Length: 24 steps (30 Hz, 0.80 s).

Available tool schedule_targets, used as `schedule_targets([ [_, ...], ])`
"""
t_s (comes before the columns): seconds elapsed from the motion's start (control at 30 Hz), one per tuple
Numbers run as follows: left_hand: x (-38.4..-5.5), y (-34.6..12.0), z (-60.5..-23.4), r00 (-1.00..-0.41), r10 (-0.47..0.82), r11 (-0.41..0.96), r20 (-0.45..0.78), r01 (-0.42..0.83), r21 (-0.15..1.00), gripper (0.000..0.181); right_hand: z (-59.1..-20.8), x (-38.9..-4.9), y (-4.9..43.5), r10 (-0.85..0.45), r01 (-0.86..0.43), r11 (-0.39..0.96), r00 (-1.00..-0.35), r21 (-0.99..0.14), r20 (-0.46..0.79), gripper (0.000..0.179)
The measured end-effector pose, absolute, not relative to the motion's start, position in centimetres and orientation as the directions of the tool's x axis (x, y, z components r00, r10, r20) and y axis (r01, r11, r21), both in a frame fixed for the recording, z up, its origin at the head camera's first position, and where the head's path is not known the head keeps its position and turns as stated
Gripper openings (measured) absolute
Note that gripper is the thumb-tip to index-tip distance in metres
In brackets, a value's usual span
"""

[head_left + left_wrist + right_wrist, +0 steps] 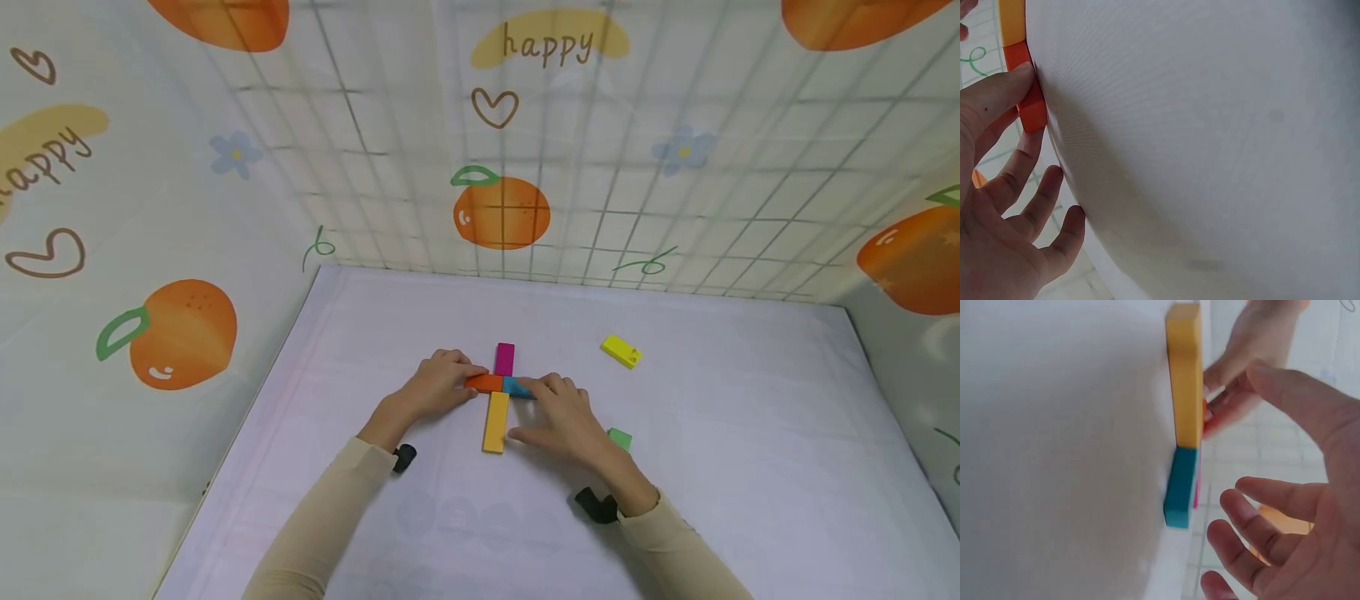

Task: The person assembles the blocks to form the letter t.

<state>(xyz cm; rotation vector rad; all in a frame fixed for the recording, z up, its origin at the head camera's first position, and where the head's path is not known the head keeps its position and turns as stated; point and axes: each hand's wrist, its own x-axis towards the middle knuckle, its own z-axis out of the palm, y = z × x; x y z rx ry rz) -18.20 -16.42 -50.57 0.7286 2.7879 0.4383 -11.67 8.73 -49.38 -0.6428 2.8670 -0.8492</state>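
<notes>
Four coloured blocks lie together in a cross on the table. The orange block [484,383] forms the left arm, and my left hand [437,384] pinches it between thumb and forefinger, as the left wrist view shows. The blue block [1180,487] is the right arm. Beside it my right hand [564,414] is spread, thumb apart from the fingers, with nothing held; its forefinger overlaps the blue block in the head view. A magenta block [505,359] points to the back. The longer yellow-orange block [495,423] points to the front, near my right thumb.
A bright yellow block [621,352] lies at the back right. A green block [620,438] is partly hidden behind my right wrist. White cloth covers the table [750,433], and a printed curtain [390,192] rises at its back and sides.
</notes>
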Motion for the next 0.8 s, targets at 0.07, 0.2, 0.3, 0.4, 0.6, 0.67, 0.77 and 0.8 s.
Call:
schedule_targets([
  [0.07, -18.2, -16.4, -50.6, -0.852, 0.503, 0.835, -0.144, 0.436, 0.336, 0.043, -49.1, -11.5, 9.4, -0.406, -0.366, 0.748, -0.912, -0.553, 0.054, 0.076],
  [0.2, -18.2, -16.4, -50.6, -0.856, 0.496, 0.839, -0.148, 0.429, 0.334, 0.043, -48.7, -11.1, 10.7, -0.394, -0.366, 0.732, -0.916, -0.575, 0.081, 0.072],
  [0.3, -18.2, -16.4, -50.5, -0.857, 0.493, 0.840, -0.147, 0.425, 0.338, 0.043, -48.4, -10.8, 11.9, -0.399, -0.374, 0.709, -0.912, -0.598, 0.098, 0.068],
  [0.4, -18.2, -16.4, -50.5, -0.854, 0.499, 0.834, -0.146, 0.427, 0.351, 0.044, -48.2, -10.5, 13.2, -0.411, -0.395, 0.677, -0.903, -0.621, 0.126, 0.062],
  [0.6, -18.1, -16.5, -50.5, -0.849, 0.506, 0.830, -0.155, 0.430, 0.356, 0.044, -48.3, -9.9, 16.5, -0.429, -0.446, 0.597, -0.880, -0.668, 0.204, 0.042],
  [0.67, -18.1, -16.4, -50.5, -0.849, 0.505, 0.831, -0.155, 0.429, 0.354, 0.044, -48.5, -9.8, 17.5, -0.435, -0.457, 0.580, -0.874, -0.674, 0.218, 0.038],
  [0.77, -18.1, -16.4, -50.4, -0.851, 0.503, 0.832, -0.153, 0.429, 0.352, 0.044, -48.8, -9.6, 18.8, -0.453, -0.477, 0.561, -0.861, -0.677, 0.232, 0.037],
  [0.8, -18.1, -16.4, -50.5, -0.852, 0.501, 0.834, -0.154, 0.428, 0.348, 0.044, -48.9, -9.6, 19.2, -0.459, -0.477, 0.553, -0.859, -0.683, 0.228, 0.037],
])
